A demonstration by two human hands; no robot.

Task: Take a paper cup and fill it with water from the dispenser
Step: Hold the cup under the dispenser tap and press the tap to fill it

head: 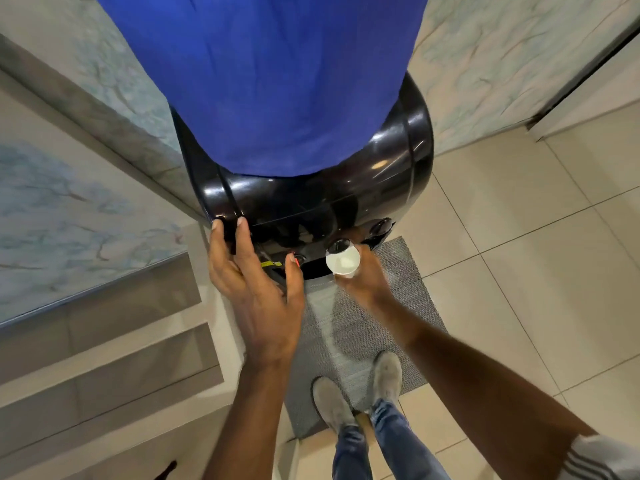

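Observation:
A glossy black water dispenser (311, 202) stands in front of me, its bottle wrapped in a blue cloth cover (263, 81). My right hand (363, 275) holds a white paper cup (343, 261) upright below the round tap buttons (339, 244); the cup's inside looks white, and I cannot tell whether it holds water. My left hand (252, 278) is spread open against the dispenser's front left corner, fingertips touching the top edge and the thumb beside the leftmost tap (298, 259).
A grey mat (346, 323) lies on the beige tiled floor (519, 237) under my grey shoes (360, 393). A marble-topped counter with drawers (86, 271) stands close on the left. A wall and dark door frame (571, 81) are at the right.

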